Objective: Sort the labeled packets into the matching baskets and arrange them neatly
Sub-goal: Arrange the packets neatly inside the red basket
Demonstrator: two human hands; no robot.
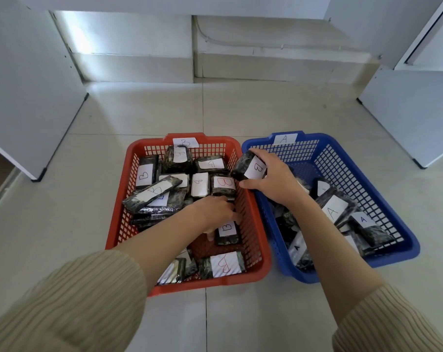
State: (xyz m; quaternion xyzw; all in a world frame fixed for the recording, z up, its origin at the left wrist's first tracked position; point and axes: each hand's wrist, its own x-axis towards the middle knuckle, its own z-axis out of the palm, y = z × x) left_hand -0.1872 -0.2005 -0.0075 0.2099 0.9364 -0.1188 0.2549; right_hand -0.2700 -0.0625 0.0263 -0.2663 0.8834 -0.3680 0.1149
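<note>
Sleeves (75, 301), right hand (273, 179) gripping B packet (248, 166)

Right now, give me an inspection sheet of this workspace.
Surface: tiled floor; both baskets stand on it side by side.
Job's things: red basket, tagged B, holds B packets in a loose pile; blue basket, tagged A, holds A packets.
Clutter: nothing seen.
Grippers: right hand grips the held packet, marked B, above where the baskets meet; left hand is on the near packet, marked B, in the red basket, grip unclear.
Cables: one cable along the back wall.
Surroundings: white cabinets left and right.
</note>
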